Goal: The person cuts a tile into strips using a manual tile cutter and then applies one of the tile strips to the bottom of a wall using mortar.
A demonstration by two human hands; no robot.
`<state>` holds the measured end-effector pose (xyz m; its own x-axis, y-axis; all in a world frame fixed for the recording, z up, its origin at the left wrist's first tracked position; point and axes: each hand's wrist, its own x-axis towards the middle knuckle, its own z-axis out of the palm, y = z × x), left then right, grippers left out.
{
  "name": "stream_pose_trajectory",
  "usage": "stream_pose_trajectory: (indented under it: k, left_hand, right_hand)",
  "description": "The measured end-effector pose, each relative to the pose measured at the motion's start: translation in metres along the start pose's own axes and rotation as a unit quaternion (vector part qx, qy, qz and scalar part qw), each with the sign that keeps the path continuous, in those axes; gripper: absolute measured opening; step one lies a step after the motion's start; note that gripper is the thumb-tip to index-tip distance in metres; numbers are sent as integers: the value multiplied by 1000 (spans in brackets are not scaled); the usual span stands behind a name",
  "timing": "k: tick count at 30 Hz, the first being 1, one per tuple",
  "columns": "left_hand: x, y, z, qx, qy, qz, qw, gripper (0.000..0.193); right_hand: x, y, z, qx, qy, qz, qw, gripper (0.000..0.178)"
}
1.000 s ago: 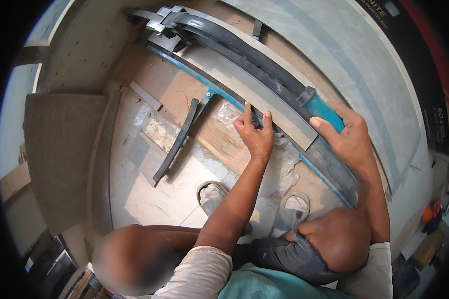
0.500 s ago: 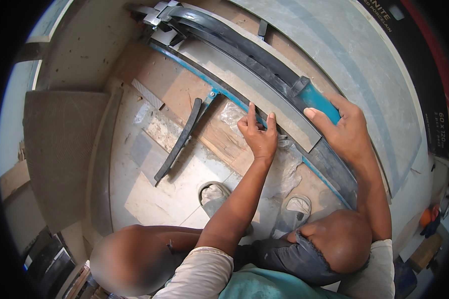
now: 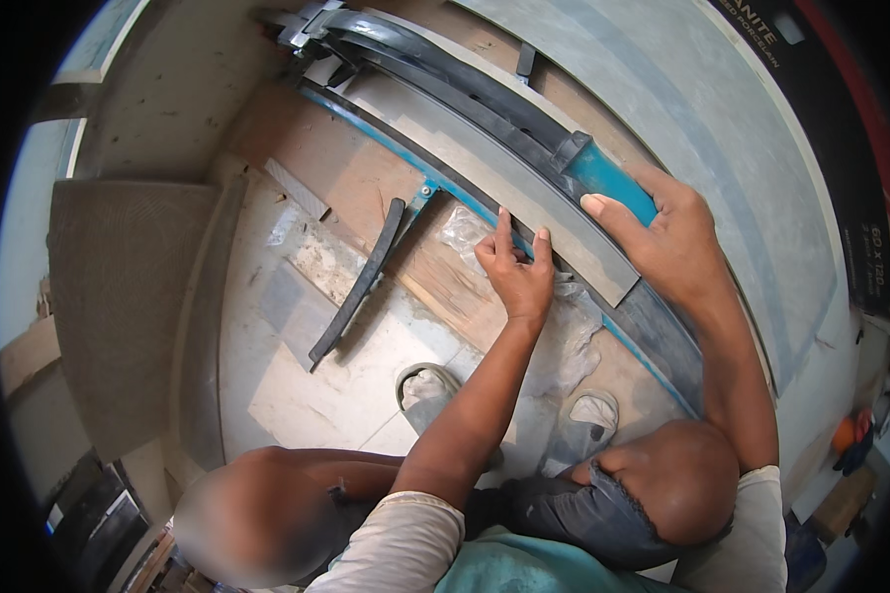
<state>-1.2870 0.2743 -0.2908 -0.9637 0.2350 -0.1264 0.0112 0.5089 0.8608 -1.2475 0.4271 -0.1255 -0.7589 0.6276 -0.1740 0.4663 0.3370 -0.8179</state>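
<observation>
A manual tile cutter with a long dark rail (image 3: 435, 94) and a blue-edged base (image 3: 366, 131) lies across the floor before me. On it, under the rail, is a narrow grey tile strip (image 3: 524, 183). My right hand (image 3: 667, 227) is wrapped round the blue handle (image 3: 611, 180), with the thumb along its near side. At the tile's near edge, my left hand (image 3: 517, 277) rests with index finger and thumb stretched apart, the other fingers curled; it grips nothing. A black-padded side arm (image 3: 361, 287) sticks out from the base toward me.
A large grey tile (image 3: 702, 148) lies beyond the cutter, beside a black and red carton (image 3: 850, 128). Crumpled clear plastic (image 3: 564, 341) and wood boards (image 3: 455, 287) lie on the floor near my shoes. A brown panel (image 3: 119, 306) stands at the left.
My right hand and the blue handle have shifted a little to the left and away from me. The left hand has stayed almost in place at the tile's edge.
</observation>
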Motion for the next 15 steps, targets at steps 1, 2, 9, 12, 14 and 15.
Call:
stream_pose_trajectory:
  k: [1, 2, 9, 12, 14, 15]
  left_hand:
    - [0, 0, 0, -1, 1, 0, 1000, 63]
    - [0, -1, 0, -2, 2, 0, 1000, 63]
    - [0, 1, -1, -8, 1, -11, 1000, 63]
    - [0, 0, -1, 3, 1, -2, 1000, 63]
    - [-1, 0, -1, -1, 1, -2, 1000, 63]
    - [-1, 0, 0, -3, 1, -2, 1000, 63]
  right_hand:
    - [2, -2, 1, -2, -1, -2, 1000, 34]
    - [4, -4, 2, -3, -1, -5, 1000, 34]
    - [15, -12, 6, -45, -2, -25, 999, 35]
    - [19, -16, 8, -56, 9, -42, 998, 37]
    - [20, -15, 8, -59, 4, -31, 998, 38]
    - [20, -15, 8, -61, 2, -26, 998, 38]
